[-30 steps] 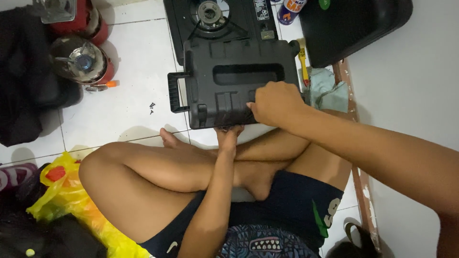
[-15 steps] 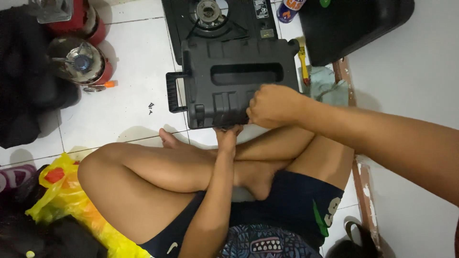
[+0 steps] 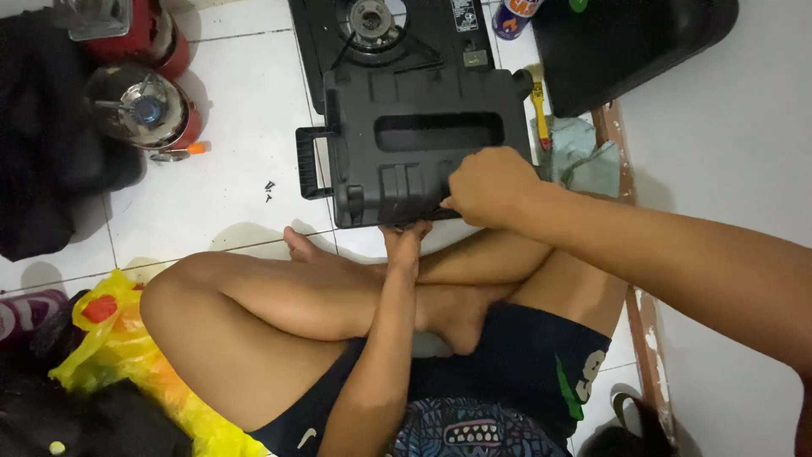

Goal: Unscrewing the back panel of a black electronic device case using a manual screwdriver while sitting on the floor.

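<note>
Head cam looking straight down: black plastic carry case (image 3: 423, 144) sits on the white tile floor (image 3: 228, 161) just past crossed legs, overlapping the portable gas stove (image 3: 381, 30). Right hand (image 3: 489, 184) is curled closed on its near edge, left hand (image 3: 406, 239) pinches that edge from underneath. Red gas canisters (image 3: 148, 110) off to the left.

White tiled floor (image 3: 228, 110), white wall (image 3: 727, 152)

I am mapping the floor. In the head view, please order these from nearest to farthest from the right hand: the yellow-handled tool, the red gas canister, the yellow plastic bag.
From the right hand:
1. Yellow-handled tool, just above it.
2. Red gas canister, far left, upper.
3. Yellow plastic bag, far left, lower.
</note>
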